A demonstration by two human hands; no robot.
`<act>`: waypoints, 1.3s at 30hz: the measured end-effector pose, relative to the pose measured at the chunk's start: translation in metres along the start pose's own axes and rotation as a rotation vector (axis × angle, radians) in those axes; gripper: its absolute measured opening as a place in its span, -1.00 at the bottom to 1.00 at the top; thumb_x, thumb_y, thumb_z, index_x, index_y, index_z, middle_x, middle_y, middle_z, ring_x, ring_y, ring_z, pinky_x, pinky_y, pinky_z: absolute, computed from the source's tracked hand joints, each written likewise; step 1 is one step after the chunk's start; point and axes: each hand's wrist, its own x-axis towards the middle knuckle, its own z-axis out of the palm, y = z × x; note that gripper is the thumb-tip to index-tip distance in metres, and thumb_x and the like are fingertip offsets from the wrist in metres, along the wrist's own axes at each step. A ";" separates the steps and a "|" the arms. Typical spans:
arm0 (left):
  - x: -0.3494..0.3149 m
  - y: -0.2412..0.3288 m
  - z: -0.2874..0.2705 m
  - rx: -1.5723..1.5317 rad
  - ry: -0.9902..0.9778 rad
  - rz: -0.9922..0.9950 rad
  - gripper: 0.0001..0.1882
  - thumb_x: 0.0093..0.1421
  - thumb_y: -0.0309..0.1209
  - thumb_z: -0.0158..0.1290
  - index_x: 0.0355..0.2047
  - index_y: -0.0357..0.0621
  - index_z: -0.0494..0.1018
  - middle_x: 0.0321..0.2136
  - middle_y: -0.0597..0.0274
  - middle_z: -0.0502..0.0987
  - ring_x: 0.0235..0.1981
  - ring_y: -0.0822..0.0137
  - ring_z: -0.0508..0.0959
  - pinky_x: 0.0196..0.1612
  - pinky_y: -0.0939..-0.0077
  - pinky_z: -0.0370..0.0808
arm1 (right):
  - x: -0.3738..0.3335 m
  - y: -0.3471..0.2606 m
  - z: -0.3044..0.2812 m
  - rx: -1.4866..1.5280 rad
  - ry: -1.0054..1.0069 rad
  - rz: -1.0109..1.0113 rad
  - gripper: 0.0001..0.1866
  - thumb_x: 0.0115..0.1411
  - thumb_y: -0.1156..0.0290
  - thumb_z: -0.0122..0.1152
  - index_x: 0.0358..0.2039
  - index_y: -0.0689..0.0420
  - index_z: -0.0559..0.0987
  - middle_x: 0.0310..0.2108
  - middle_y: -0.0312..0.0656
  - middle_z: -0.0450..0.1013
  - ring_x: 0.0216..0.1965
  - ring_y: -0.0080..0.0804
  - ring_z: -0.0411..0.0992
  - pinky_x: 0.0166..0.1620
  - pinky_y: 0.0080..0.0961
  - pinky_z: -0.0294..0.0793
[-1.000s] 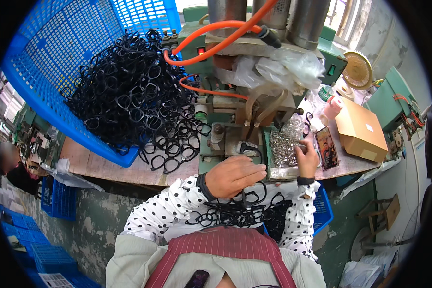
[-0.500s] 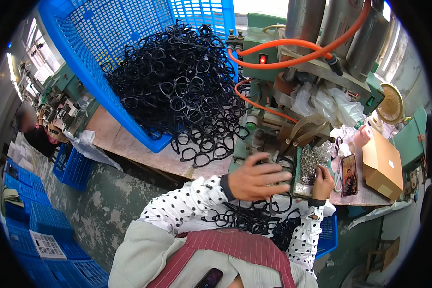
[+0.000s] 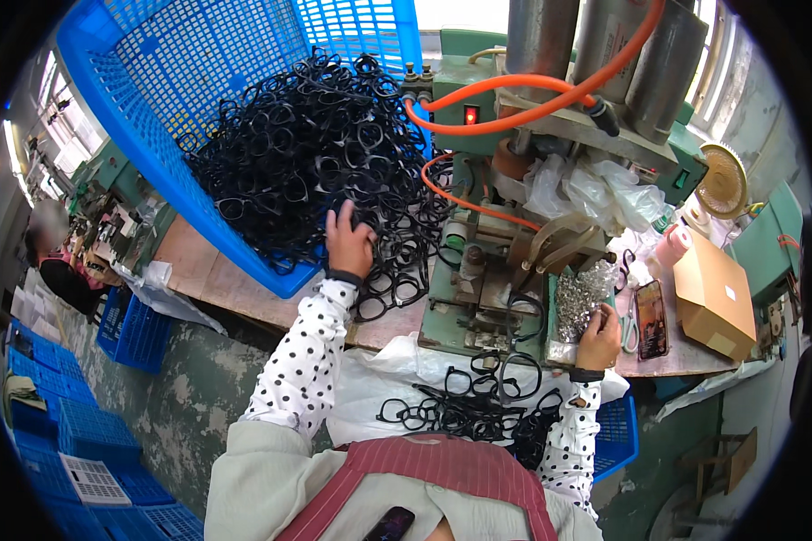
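My left hand (image 3: 347, 242) reaches into a big heap of black plastic spectacle frames (image 3: 311, 162) spilling from a tilted blue crate (image 3: 167, 117), fingers closing on frames at the heap's lower edge. My right hand (image 3: 598, 334) rests at a small tray of shiny metal parts (image 3: 582, 293) beside a green press machine (image 3: 483, 270); what its fingers pinch is too small to tell. One black frame (image 3: 523, 311) lies on the machine's bed. More black frames (image 3: 465, 406) are piled on white plastic in my lap.
Orange hoses (image 3: 532, 99) loop over the machine. A phone (image 3: 651, 317), a cardboard box (image 3: 715, 293) and crumpled plastic bags (image 3: 595, 194) lie on the right of the bench. Blue crates (image 3: 72, 433) stack on the floor at left, where another person (image 3: 54, 257) sits.
My left hand has left the machine bed and moved up and left into the heap of frames. My head turned left; the right hand stayed by the metal parts.
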 end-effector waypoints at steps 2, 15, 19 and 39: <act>-0.019 0.016 -0.009 -0.081 -0.111 0.228 -0.82 0.00 -0.50 0.18 -0.33 -0.03 0.55 0.25 0.06 0.23 0.23 -0.30 0.17 0.19 -0.03 0.28 | 0.000 0.001 -0.001 0.037 -0.047 0.121 -0.81 0.19 0.44 0.19 -0.16 0.10 0.59 -0.35 -0.10 0.54 -0.32 -0.14 0.46 -0.25 -0.27 0.44; 0.037 0.052 -0.059 -0.241 0.031 0.133 -0.80 0.31 -0.32 -0.01 -0.28 -0.15 0.55 -0.29 0.31 0.61 -0.33 0.30 0.52 -0.25 0.42 0.42 | 0.025 -0.113 -0.045 0.869 -0.314 0.280 -0.84 0.07 0.63 0.27 -0.29 0.26 0.66 -0.39 -0.28 0.55 -0.42 -0.64 0.40 -0.32 -0.71 0.36; 0.033 0.102 -0.081 -0.776 -0.020 -0.271 -0.71 0.41 -0.27 -0.13 -0.24 -0.16 0.53 -0.47 0.42 0.54 -0.62 0.68 0.28 -0.54 0.73 0.23 | 0.023 -0.151 -0.063 0.896 -0.430 0.246 -0.78 0.02 0.60 0.34 -0.26 0.28 0.63 -0.39 -0.27 0.54 -0.46 -0.67 0.38 -0.35 -0.74 0.34; -0.015 0.218 -0.105 -0.913 -0.083 0.876 -0.54 0.08 -0.42 0.18 0.02 -0.22 0.45 -0.04 0.05 0.53 -0.07 0.15 0.57 0.03 0.18 0.49 | 0.032 -0.133 -0.021 0.654 -0.190 0.231 -0.57 -0.02 0.54 0.34 -0.09 0.11 0.48 -0.39 -0.23 0.57 -0.42 -0.41 0.49 -0.33 -0.48 0.43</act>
